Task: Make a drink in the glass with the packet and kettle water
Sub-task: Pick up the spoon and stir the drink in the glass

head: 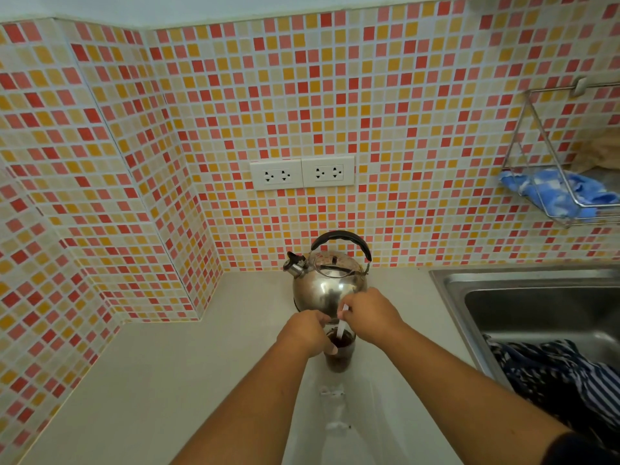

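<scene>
1. Where pale countertop (188, 374) meets mosaic-tiled wall (235, 95): steel kettle (327, 283) standing behind glass (339, 355) of dark liquid.
2. Left hand (307, 333) wrapped around glass; right hand (369, 318) pinching white stirrer (342, 325) dipped inside.
3. Rightward: steel sink (523, 297), wire rack (563, 182).

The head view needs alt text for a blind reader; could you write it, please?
Right hand stirs dark drink in a glass with a white stick, left hand holding the glass. Steel kettle behind, sink to the right.
</scene>
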